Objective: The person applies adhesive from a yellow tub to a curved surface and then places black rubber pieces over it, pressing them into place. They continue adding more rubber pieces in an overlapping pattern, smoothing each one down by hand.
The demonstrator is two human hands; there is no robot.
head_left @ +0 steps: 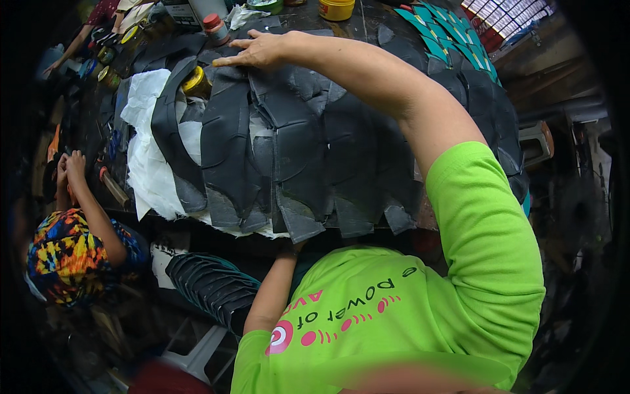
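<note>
Rows of black, leather-like cut pieces overlap across the table in front of me. My right hand reaches over to their far side, fingers spread, palm down, touching or just above the far ends of the pieces. Nothing shows in its fingers. My left hand is at the near table edge, under the hanging ends of the pieces. Its fingers are hidden there. Beside my left forearm lies a fanned stack of black pieces. A yellow tin stands among the pieces, left of my right hand.
Creased white sheeting lies under the left pieces. A red-capped jar and a yellow tub stand at the back; teal pieces lie far right. Another person sits at the left, near a hammer-like tool.
</note>
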